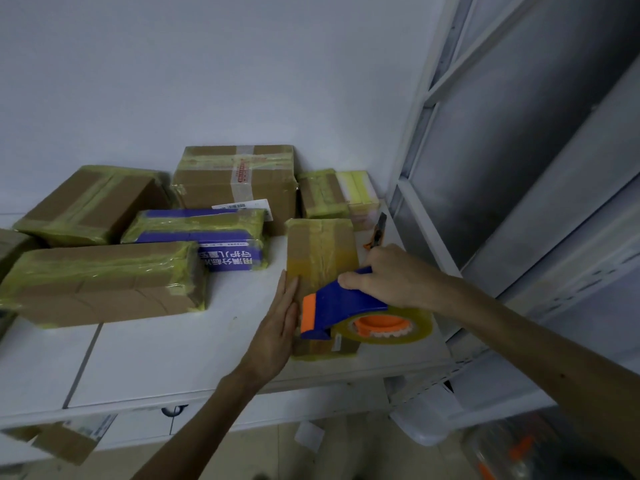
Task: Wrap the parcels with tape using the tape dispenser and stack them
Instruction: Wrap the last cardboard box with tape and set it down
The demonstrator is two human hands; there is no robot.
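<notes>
Head view: right hand (388, 275) grips the blue tape dispenser (343, 306) atop a cardboard parcel (320, 251) near the bench's (173, 358) right front edge; left hand (280, 323) presses flat, fingers straight, against the parcel's left side.

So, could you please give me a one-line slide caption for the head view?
The right hand holds a blue tape dispenser on a cardboard parcel that the flat left hand steadies.
</notes>
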